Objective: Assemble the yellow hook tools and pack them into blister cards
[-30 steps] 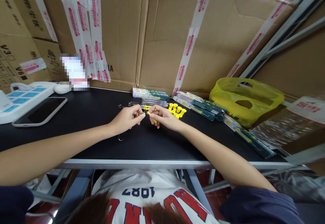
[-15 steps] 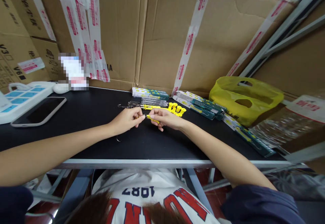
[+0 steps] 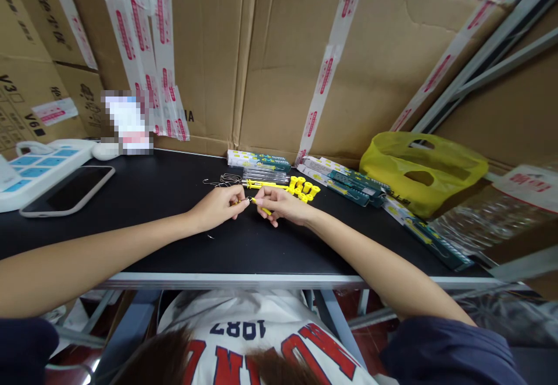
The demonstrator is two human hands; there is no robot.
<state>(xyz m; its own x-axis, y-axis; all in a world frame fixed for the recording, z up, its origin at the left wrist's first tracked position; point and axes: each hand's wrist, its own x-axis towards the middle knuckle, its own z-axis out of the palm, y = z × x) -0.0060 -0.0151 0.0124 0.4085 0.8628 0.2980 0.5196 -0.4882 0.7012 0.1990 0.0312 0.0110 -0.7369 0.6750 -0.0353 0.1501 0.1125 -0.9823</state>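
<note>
A: Cardboard boxes (image 3: 279, 53) wall in the black counter (image 3: 165, 187); both hands meet mid-counter.

B: Grip state?

A: Left hand (image 3: 218, 206) has its fingertips pinched shut on a thin wire hook (image 3: 242, 200), whose far end trails down near the wrist. Right hand (image 3: 281, 205) is closed on a small yellow piece (image 3: 260, 206). The two parts touch tip to tip between the hands.

B: Change since a second ago?

A: Small. The hands have drawn a bit closer, and the yellow piece now shows less length beyond the right fingers (could be just the angle). I judge the hook is being seated into the piece, roughly mid-join.

B: Surroundings?

A: Loose yellow caps (image 3: 304, 188) lie just behind the right hand, clear tubes (image 3: 265, 175) and more wire hooks (image 3: 222, 180) behind the left. Green-and-white packets (image 3: 344, 184) run toward a yellow bag (image 3: 421, 170). Phone (image 3: 67, 190) and a white keypad device (image 3: 39, 167) sit far left.
</note>
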